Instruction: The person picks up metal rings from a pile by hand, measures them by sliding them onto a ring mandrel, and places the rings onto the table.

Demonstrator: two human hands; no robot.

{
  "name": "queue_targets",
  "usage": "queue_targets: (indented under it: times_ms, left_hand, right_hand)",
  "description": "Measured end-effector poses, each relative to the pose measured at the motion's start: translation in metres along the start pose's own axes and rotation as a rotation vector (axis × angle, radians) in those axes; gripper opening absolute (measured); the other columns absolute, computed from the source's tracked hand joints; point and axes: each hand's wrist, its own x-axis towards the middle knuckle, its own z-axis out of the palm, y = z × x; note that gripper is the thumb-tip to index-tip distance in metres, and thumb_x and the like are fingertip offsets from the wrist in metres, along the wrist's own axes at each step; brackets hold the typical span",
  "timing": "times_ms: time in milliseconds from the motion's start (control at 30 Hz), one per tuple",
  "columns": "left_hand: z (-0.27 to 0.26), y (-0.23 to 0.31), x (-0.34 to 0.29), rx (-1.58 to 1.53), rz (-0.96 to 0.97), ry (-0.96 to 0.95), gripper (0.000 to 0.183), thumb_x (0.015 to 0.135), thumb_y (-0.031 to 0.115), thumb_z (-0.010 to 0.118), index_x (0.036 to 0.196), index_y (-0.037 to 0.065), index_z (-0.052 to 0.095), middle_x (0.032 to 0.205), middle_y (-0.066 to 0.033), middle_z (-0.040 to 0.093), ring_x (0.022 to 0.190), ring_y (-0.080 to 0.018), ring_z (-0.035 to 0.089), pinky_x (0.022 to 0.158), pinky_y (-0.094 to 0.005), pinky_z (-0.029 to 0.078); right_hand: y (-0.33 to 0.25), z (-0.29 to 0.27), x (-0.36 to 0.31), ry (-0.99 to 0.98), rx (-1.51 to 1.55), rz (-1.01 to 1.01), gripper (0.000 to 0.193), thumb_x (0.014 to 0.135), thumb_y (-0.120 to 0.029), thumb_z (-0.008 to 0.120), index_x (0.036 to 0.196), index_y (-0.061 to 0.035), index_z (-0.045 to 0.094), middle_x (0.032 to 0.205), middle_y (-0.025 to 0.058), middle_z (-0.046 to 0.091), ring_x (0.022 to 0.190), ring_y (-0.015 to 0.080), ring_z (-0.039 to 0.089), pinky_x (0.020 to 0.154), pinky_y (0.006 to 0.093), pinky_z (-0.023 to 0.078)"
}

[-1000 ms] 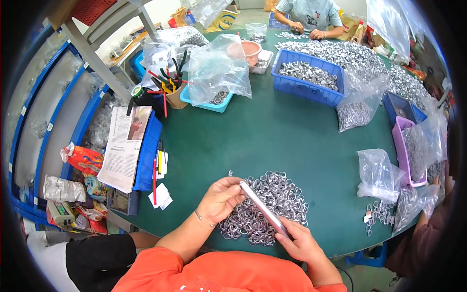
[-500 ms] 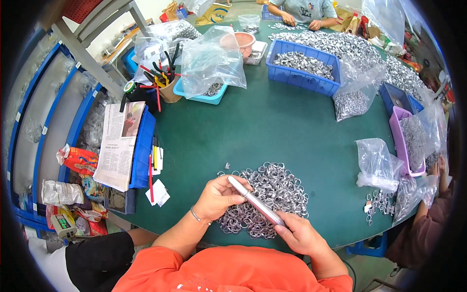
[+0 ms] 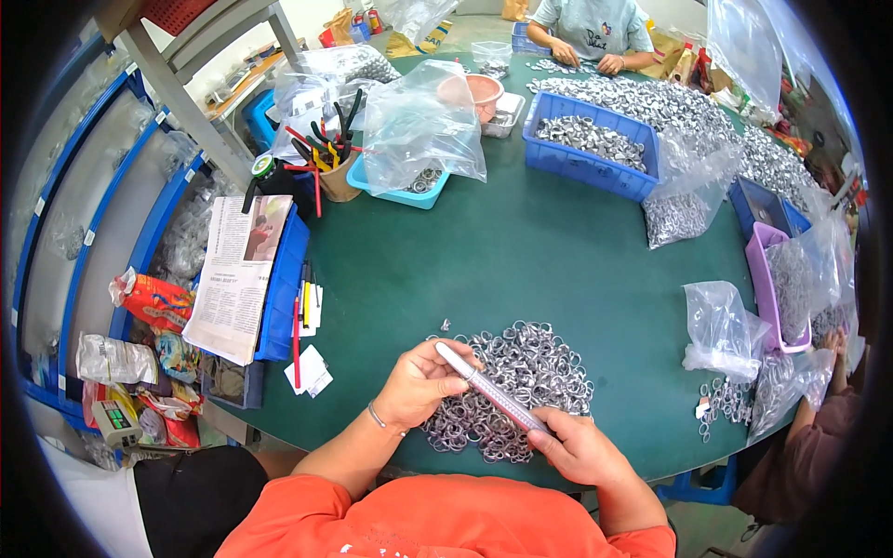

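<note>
My right hand (image 3: 579,445) is closed round the thick end of a silver ring mandrel (image 3: 499,398), a tapered rod with fine markings. The rod slants up and left, its rounded narrow tip beside the fingers of my left hand (image 3: 416,379). Those fingers are bent in a pinch, the thumb against the rod's side; whatever they hold is hidden. Beneath the mandrel and both hands spreads a pile of silver metal rings (image 3: 549,372) on the green table (image 3: 446,270). A single small metal piece (image 3: 445,325) lies just beyond the pile.
Farther off stand a blue bin of metal pieces (image 3: 595,173), a turquoise tray (image 3: 395,191) under a plastic bag, and a cup of pliers (image 3: 339,179). A newspaper (image 3: 237,279) lies at left; a pink basket (image 3: 768,279) stands right. Other people sit at the far side and right.
The whole view has shifted slightly, so the table's things appear a little farther right and lower. Both hands keep nearly the same hold at the mandrel.
</note>
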Motion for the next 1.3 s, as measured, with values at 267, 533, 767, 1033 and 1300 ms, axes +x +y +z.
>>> queue_targets:
  times_ms: [267, 533, 767, 1033, 1300]
  left_hand:
    - [-0.003, -0.002, 0.0, -0.037, 0.053, -0.063, 0.036, 0.074, -0.007, 0.062, 0.107, 0.001, 0.053, 0.099, -0.0124, 0.059, 0.096, -0.0202, 0.056, 0.081, -0.0289, 0.047]
    - [-0.002, -0.002, -0.003, -0.068, 0.053, 0.023, 0.039, 0.071, -0.006, 0.064, 0.108, 0.002, 0.052, 0.099, -0.0134, 0.058, 0.091, -0.0213, 0.058, 0.079, -0.0308, 0.047]
    - [-0.005, -0.004, -0.006, -0.074, 0.103, 0.028, 0.042, 0.069, -0.009, 0.064, 0.108, 0.001, 0.051, 0.099, -0.0138, 0.058, 0.093, -0.0215, 0.058, 0.08, -0.0303, 0.048]
    - [-0.006, -0.006, -0.009, -0.018, 0.088, 0.045, 0.043, 0.067, -0.012, 0.064, 0.106, 0.001, 0.052, 0.099, -0.0149, 0.059, 0.093, -0.0219, 0.058, 0.077, -0.0293, 0.05]
    - [-0.007, -0.006, -0.009, 0.02, 0.055, 0.081, 0.039, 0.066, -0.011, 0.066, 0.103, -0.001, 0.055, 0.101, -0.0161, 0.058, 0.091, -0.0218, 0.058, 0.076, -0.0287, 0.05]
  right_hand:
    - [-0.005, 0.0, 0.005, -0.031, 0.094, -0.008, 0.025, 0.091, -0.021, 0.043, 0.107, -0.003, 0.052, 0.074, 0.0134, 0.057, 0.066, 0.0271, 0.057, 0.062, 0.0336, 0.046]
    - [-0.001, 0.012, 0.009, 0.357, -0.335, -0.211, 0.028, 0.078, -0.016, 0.062, 0.104, -0.0048, 0.057, 0.071, 0.0099, 0.053, 0.063, 0.0263, 0.055, 0.059, 0.0357, 0.045]
    - [0.011, 0.013, 0.022, 0.644, -0.552, -0.444, 0.027, 0.062, -0.008, 0.072, 0.083, -0.0033, 0.056, 0.074, 0.0093, 0.054, 0.061, 0.025, 0.054, 0.05, 0.0324, 0.044]
    - [0.011, 0.015, 0.021, 0.533, -0.49, -0.421, 0.032, 0.067, -0.008, 0.069, 0.098, -0.0061, 0.06, 0.07, 0.0076, 0.057, 0.055, 0.0236, 0.056, 0.048, 0.0325, 0.045]
    - [0.014, 0.015, 0.023, 0.535, -0.554, -0.438, 0.033, 0.067, -0.009, 0.069, 0.098, -0.0056, 0.06, 0.071, 0.0075, 0.058, 0.056, 0.0227, 0.057, 0.049, 0.0317, 0.046]
